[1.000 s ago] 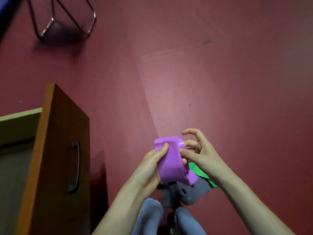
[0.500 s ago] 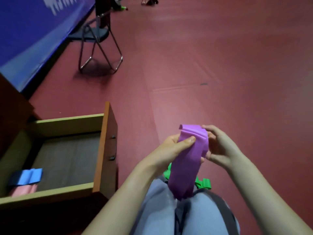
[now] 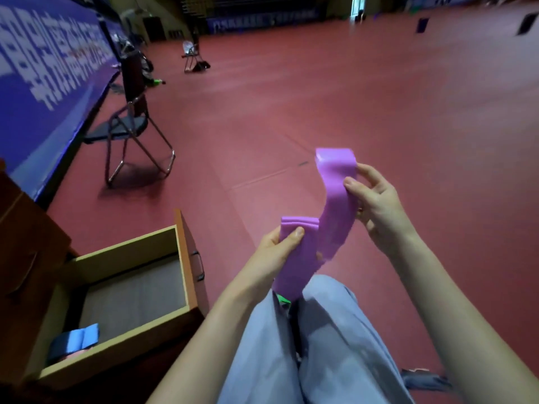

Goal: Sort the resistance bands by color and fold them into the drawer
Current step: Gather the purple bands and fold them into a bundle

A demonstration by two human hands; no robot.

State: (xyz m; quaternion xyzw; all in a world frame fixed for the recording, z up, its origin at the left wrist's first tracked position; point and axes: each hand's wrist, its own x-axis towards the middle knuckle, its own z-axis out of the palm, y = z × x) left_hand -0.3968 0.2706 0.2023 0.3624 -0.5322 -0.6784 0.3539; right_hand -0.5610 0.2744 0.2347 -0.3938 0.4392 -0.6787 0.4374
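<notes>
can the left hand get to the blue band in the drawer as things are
Probably not yet: the left hand is busy gripping the purple band. The drawer is open, and nothing covers the blue band.

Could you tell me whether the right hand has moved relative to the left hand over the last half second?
Yes. The right hand has lifted up and away from the left hand, stretching the purple band between them.
</notes>
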